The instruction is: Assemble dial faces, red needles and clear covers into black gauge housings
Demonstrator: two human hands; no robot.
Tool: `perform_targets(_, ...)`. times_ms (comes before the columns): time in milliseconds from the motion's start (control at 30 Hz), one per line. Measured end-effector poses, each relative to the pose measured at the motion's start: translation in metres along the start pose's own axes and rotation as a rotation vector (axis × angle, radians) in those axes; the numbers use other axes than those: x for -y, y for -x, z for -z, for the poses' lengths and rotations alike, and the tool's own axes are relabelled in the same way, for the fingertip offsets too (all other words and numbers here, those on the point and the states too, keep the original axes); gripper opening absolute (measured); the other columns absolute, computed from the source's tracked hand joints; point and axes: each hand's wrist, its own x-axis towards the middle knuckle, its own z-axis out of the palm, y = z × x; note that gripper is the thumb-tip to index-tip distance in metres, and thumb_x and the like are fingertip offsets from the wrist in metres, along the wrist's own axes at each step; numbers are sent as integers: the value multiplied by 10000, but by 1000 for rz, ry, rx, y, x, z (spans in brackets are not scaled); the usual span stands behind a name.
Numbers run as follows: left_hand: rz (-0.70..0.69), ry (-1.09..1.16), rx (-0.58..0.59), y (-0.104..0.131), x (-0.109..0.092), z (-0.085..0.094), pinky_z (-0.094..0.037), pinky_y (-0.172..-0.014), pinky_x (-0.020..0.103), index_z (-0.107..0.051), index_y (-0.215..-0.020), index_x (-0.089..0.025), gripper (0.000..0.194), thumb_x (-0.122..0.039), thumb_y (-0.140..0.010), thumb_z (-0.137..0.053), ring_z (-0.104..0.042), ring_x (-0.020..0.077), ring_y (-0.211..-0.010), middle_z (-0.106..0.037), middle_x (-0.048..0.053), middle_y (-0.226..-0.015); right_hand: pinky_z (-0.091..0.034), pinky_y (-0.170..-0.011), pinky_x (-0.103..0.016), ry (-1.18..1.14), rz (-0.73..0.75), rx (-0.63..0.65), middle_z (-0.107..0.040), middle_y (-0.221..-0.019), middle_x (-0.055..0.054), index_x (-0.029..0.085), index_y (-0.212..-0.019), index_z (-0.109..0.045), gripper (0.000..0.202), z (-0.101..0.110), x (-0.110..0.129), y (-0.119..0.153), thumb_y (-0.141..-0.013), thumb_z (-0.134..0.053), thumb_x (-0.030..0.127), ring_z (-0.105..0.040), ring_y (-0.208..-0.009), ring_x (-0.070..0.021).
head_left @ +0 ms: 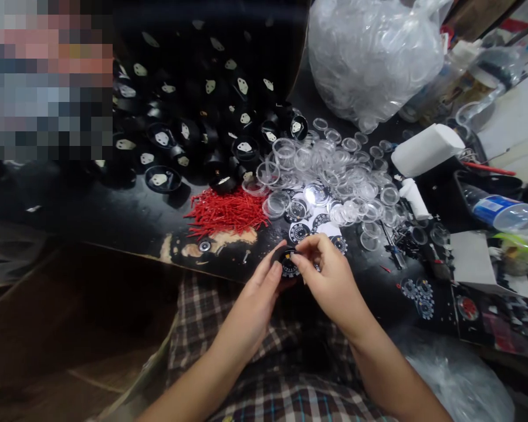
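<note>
My left hand (264, 280) is wrapped around a round black gauge (289, 262) at the table's front edge. A black dial face with white marks shows inside its rim. My right hand (323, 264) has thumb and forefinger pinched at the gauge's upper right side; whether a small part sits between those fingertips cannot be made out. Just beyond the hands lie loose printed dial faces (298, 232). To their left is a heap of thin red pointers (229, 212). Clear round plastic covers (330, 167) are piled behind.
Many black gauge cups (162, 179) crowd the back left. A full plastic bag (374, 53) stands behind the covers. On the right are a white roll (427, 149), a screwdriver (396, 252), a bottle (506, 212), a white box (473, 258) and several more dials (423, 306).
</note>
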Motion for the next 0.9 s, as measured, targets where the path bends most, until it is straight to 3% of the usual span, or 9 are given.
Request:
perform_targets(67, -34, -85, 22, -2, 3, 5, -516, -1003, 306, -641, -1268, -330, 420, -448, -865, -659, -425, 250, -1395, -528, -9, -1470, -463, -628, -269, -25, -58, 6, -602, -763, 17, 210, -888, -579, 33, 0, -2, 0, -868, -595, 230, -576, -681, -132)
perform_targets(200, -46, -143, 73, -7, 10, 14, -540, -976, 346, -644, -1267, -304, 419, -436, -869, -653, -493, 270, -1337, -560, 18, -1437, -459, -655, -276, 32, -51, 40, -602, -800, 6, 209, -854, -566, 26, 4, -3, -1, -868, -583, 223, -576, -728, -139)
perform_targets(367, -41, -108, 98, -7, 8, 17, -557, -935, 324, -661, -1204, -260, 399, -376, -826, -712, -594, 255, -1221, -641, 50, -1332, -493, -685, -300, 91, -44, 68, -611, -910, -22, 208, -966, -583, 140, 1, -5, 2, -837, -620, 249, -579, -745, -147)
perform_targets(533, -74, -209, 47, -5, 4, 32, -532, -966, 310, -656, -1177, -247, 359, -336, -832, -701, -619, 224, -1173, -680, 42, -1246, -530, -779, -314, 48, -21, 152, -654, -1048, -58, 199, -1044, -577, 223, -9, -2, 4, -844, -514, 123, -637, -856, -153)
perform_targets(633, -142, -212, -46, -6, -1, 46, -530, -975, 331, -644, -1193, -245, 387, -341, -823, -708, -623, 228, -1160, -677, 41, -1238, -524, -810, -314, 108, 82, 203, -692, -1007, -46, 199, -1035, -628, 174, -16, 2, -13, -888, -540, 169, -652, -884, -163)
perform_targets(733, -247, -98, -198, -10, -15, 55, -520, -998, 366, -628, -1195, -227, 384, -342, -835, -694, -629, 239, -1155, -680, 56, -1219, -485, -920, -368, 348, 237, 179, -698, -1049, -80, 179, -1077, -664, 211, -29, 6, -44, -946, -500, 203, -636, -1004, -211)
perform_targets(900, -534, 33, -368, -31, -52, 62, -388, -1137, 351, -628, -1141, -243, 301, -254, -844, -674, -555, 210, -1274, -668, 46, -1257, -482, -925, -436, 749, 302, 161, -595, -1192, -203, 51, -1333, -533, 425, -57, 7, -83, -924, -428, 104, -577, -1054, -291)
